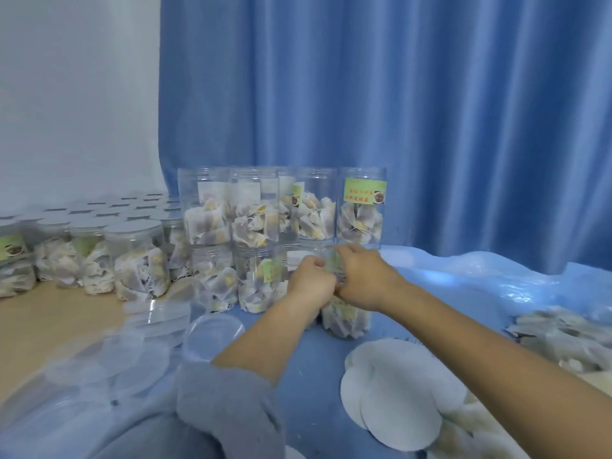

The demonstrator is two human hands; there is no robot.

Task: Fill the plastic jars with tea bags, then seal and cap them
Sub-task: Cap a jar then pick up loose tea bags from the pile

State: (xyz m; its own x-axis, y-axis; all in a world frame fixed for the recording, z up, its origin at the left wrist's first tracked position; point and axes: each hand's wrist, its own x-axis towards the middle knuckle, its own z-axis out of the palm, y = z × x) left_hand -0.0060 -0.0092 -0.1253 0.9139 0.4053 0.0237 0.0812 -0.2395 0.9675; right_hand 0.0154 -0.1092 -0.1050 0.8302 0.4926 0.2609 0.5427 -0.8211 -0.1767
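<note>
A filled plastic jar (344,318) is stood upright on the blue sheet (311,369), in front of the stacked jars (281,207); its mouth is covered from above by both hands, so its long axis runs straight down beneath them; the left hand (311,283) is curled at the rim, and the right hand (366,279) is curved over the top; whether anything is pinched cannot be told; white seal discs (394,402) lie nearer the right hand, clear lids (215,329) nearer the left
</note>
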